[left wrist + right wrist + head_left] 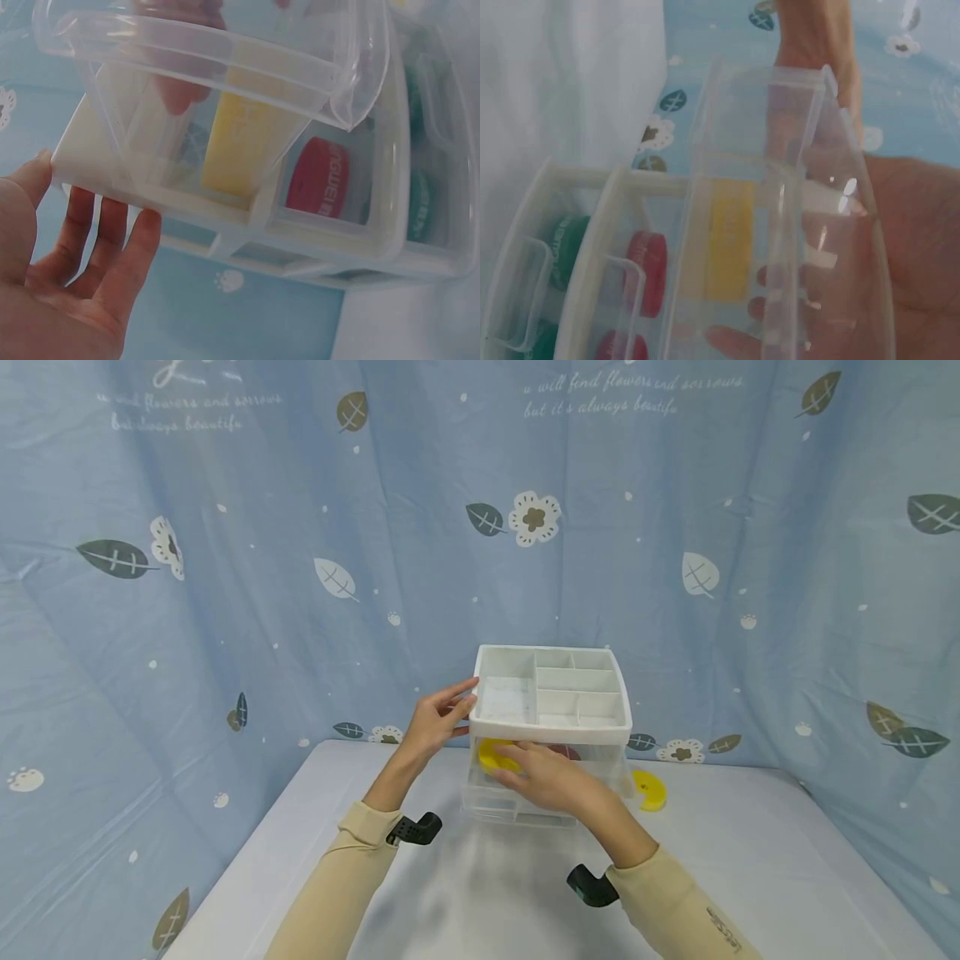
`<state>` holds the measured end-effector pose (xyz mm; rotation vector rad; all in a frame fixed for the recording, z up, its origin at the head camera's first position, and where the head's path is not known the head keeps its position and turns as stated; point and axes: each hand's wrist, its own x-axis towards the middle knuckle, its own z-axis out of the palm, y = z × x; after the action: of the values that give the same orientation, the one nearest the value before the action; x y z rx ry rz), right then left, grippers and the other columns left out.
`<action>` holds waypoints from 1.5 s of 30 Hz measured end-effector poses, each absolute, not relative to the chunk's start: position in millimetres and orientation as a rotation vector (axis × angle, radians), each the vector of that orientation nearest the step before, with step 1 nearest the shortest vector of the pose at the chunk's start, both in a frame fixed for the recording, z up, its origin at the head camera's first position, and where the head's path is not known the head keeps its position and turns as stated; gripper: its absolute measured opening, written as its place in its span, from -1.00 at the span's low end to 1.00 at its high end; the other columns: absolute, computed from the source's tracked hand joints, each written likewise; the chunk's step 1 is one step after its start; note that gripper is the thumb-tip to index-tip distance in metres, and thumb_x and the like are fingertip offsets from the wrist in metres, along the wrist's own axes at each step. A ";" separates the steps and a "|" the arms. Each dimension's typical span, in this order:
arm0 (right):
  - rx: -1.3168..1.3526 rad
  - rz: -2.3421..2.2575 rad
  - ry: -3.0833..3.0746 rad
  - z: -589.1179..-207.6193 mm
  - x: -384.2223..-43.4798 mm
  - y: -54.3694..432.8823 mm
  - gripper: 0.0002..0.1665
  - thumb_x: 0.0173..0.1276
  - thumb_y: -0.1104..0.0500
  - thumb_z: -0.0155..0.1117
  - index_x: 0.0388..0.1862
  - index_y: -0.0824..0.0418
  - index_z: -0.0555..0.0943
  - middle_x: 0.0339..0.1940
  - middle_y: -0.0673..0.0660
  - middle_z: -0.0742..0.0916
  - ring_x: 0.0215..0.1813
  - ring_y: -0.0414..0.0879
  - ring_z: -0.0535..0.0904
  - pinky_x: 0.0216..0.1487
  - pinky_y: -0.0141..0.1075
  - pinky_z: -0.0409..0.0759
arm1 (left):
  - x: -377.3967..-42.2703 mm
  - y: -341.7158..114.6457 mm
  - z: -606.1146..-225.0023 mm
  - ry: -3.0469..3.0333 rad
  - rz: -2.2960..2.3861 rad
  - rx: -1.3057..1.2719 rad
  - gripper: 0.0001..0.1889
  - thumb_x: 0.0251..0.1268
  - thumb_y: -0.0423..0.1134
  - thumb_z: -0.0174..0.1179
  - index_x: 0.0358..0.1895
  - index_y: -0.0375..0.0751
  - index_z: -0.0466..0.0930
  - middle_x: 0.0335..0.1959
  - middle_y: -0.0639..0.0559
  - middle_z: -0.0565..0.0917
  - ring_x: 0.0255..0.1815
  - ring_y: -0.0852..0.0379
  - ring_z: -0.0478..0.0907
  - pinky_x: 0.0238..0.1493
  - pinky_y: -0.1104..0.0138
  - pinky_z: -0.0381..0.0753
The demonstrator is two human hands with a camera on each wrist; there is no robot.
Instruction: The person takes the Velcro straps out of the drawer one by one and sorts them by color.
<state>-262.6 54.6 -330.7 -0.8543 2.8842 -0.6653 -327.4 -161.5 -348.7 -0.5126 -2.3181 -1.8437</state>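
A white drawer organizer (551, 731) with clear drawers stands on the table. Its clear top drawer (217, 45) is pulled out. My right hand (551, 777) reaches to this drawer, its fingers close beside a yellow tape roll (731, 240). Seen through the clear plastic, those fingers (180, 82) are loosely extended, not wrapped round the roll. On the organizer's left side, my left hand (442, 714) rests with fairly straight fingers (135, 255) against the white edge. A red roll (319, 176) and a green roll (568, 251) show in the other drawers.
A curved yellow piece (649, 791) lies on the white table (712, 843), right of the organizer and partly hidden by it. The organizer's top has several open compartments (506, 700). Behind it hangs a blue patterned curtain (420, 568).
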 end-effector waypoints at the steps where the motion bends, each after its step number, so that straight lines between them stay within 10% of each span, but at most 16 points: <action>1: -0.859 -0.679 2.860 -331.6 -264.2 54.7 -0.38 0.53 -0.13 0.06 0.47 0.05 0.37 0.49 0.16 0.41 0.47 0.15 0.36 0.44 0.14 0.40 | -327.2 -161.6 -348.6 -2.319 -1.843 -0.513 -0.56 0.47 -0.04 0.12 0.37 0.17 0.45 0.10 -0.25 0.61 0.09 -0.14 0.62 0.10 0.02 0.69; 45: -0.753 -0.571 2.971 -323.9 -268.6 32.1 -0.50 0.19 0.03 0.51 0.12 0.12 0.69 0.04 0.06 0.75 -0.09 -0.07 0.60 0.07 -0.17 0.67 | -327.6 -161.8 -349.1 -2.323 -1.820 -0.519 -0.56 0.47 -0.05 0.11 0.37 0.16 0.45 0.11 -0.25 0.60 0.06 -0.12 0.64 0.07 0.05 0.71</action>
<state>-268.6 32.1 -323.9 -0.7526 2.9712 -0.5709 -327.6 -161.8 -349.1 -0.5185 -2.3228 -1.8200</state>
